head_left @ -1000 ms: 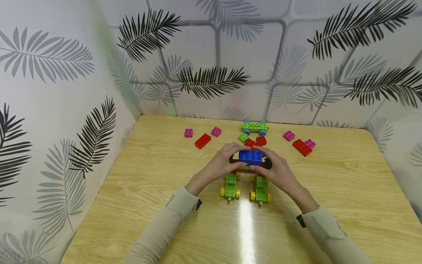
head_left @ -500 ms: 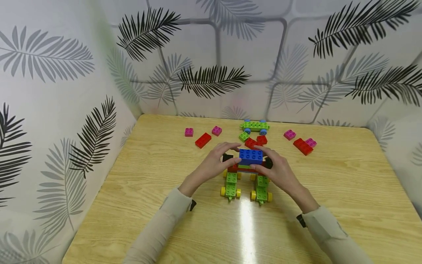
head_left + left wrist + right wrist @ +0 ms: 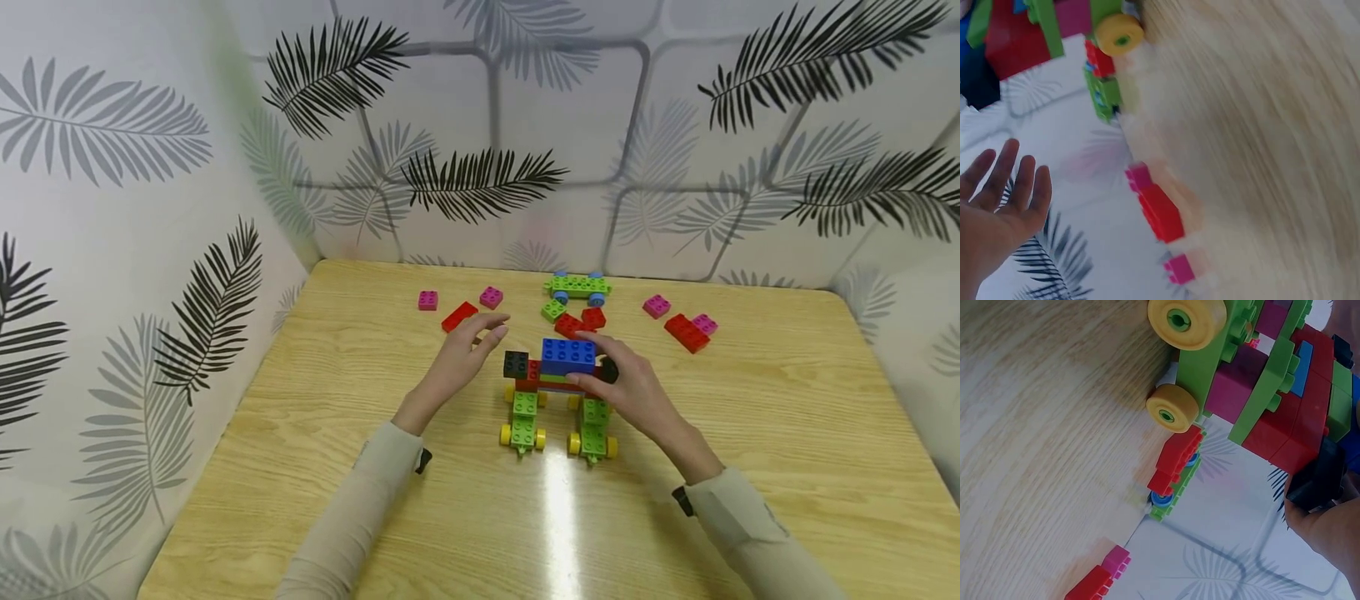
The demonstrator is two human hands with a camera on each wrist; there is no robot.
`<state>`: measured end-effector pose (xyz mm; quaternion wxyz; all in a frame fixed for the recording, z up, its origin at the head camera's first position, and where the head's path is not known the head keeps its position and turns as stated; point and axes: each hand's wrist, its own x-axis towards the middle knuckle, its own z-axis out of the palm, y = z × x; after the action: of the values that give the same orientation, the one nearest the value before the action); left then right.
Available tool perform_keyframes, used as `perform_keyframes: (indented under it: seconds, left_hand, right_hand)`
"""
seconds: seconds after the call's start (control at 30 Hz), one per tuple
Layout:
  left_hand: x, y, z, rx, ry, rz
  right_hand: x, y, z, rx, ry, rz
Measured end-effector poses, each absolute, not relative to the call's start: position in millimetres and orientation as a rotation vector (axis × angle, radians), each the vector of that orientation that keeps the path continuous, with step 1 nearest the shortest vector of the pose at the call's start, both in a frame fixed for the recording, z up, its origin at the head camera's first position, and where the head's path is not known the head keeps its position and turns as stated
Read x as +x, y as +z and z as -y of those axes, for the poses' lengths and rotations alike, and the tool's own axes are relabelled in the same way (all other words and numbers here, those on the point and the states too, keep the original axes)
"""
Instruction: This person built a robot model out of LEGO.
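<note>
A build of toy bricks stands mid-table on green wheeled bases (image 3: pixel 523 432) with yellow wheels. Red bricks span it, and a blue brick (image 3: pixel 567 357) tops it. My right hand (image 3: pixel 633 385) pinches the right end of that blue brick between thumb and fingers. Under this hand, a black brick (image 3: pixel 1317 481) projects from the build's right side. Another black brick (image 3: pixel 516 364) marks the left end. My left hand (image 3: pixel 454 360) is in the air to the left, apart from the build, fingers extended and holding nothing; its palm (image 3: pixel 997 234) shows in the left wrist view.
Behind the build lie a green car base (image 3: pixel 578 286) with blue wheels, a small green brick (image 3: pixel 553 311) and red bricks (image 3: pixel 572 325). Pink bricks (image 3: pixel 428 300) and a red brick (image 3: pixel 459 317) lie back left. More red (image 3: pixel 686 332) and pink bricks (image 3: pixel 657 306) lie back right.
My left hand has let go of the blue brick and moved left, uncovering the left black brick. My right hand has stayed on the blue brick.
</note>
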<state>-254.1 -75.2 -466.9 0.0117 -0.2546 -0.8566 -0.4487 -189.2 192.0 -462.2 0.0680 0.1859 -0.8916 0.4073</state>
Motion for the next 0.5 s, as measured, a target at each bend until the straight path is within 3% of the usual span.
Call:
perform_keyframes:
  seconds: [0.2,0.5]
  left_hand:
    - [-274.6,-483.0,93.4,-0.524,-1.227,2.703]
    - [-289.9,-501.2,106.3,-0.347,-1.040,2.760]
  right_hand:
    - [-189.4,-463.1,-191.6,0.560,1.220,2.693]
    - [-189.4,-459.6,-191.7,0.554,1.230,2.704]
